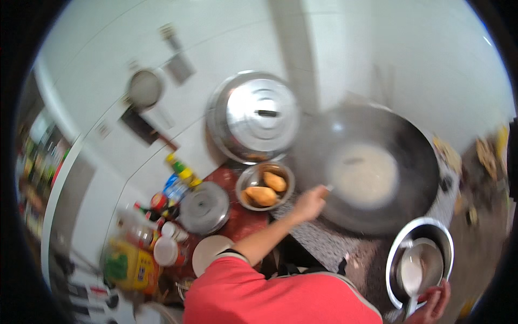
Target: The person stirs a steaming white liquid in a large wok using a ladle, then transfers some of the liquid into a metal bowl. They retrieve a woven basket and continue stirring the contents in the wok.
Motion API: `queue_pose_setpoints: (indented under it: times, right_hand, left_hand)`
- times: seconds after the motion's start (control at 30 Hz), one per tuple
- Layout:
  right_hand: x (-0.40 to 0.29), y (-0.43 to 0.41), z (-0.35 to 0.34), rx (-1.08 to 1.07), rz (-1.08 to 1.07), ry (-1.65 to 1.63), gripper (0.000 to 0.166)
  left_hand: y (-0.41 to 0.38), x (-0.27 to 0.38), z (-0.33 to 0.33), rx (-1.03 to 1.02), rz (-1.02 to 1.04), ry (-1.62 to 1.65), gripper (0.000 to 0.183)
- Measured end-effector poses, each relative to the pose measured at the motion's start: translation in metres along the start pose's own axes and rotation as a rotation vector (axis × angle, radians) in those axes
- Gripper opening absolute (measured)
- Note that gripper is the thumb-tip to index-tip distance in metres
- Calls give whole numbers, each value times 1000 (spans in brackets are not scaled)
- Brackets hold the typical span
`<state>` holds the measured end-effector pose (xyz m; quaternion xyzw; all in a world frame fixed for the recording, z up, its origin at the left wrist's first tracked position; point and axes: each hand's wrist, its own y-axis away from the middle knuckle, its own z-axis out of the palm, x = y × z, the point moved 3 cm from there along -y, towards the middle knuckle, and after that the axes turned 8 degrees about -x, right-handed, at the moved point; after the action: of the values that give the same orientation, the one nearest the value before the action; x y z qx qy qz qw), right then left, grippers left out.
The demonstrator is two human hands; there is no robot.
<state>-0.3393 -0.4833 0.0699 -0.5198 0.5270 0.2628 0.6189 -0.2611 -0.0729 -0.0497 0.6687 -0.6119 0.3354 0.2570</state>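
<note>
My left hand [309,204] grips a short wooden handle [323,192] at the near-left rim of a large dark wok [417,162]. The utensil's far end is lost in blur and steam. Pale, cloudy liquid [364,176] fills the wok's bottom. At lower right, my right hand [435,301] is by the near rim of a steel basin [391,267], close to the handle of a metal ladle [421,269] that lies inside. Blur hides whether its fingers close on the handle or the rim.
Left of the wok, a steel bowl [253,178] holds golden-brown food pieces [263,196]. A large metal lid [263,115] leans on the wall behind it. A lidded pot [204,208], a pale plate [210,253], an oil jug [131,267] and several bottles crowd the left. A cleaver [139,125] hangs above.
</note>
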Motion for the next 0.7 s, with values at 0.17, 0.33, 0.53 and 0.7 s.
queue_pose_setpoints:
  times: [0.17, 0.33, 0.53, 0.7]
  right_hand:
    - [88, 21, 158, -790, 477, -231, 36]
    - [110, 51, 264, -1190, 747, -479, 38]
    - [119, 67, 300, -1054, 438, -636, 12]
    - [134, 82, 330, -1140, 854, -881, 18]
  left_hand:
    - [17, 8, 54, 181, -68, -29, 54]
    - [49, 32, 56, 237, -17, 26, 64]
    - [62, 68, 35, -150, -241, -22, 60]
    - [110, 34, 9, 72, 51, 297, 69]
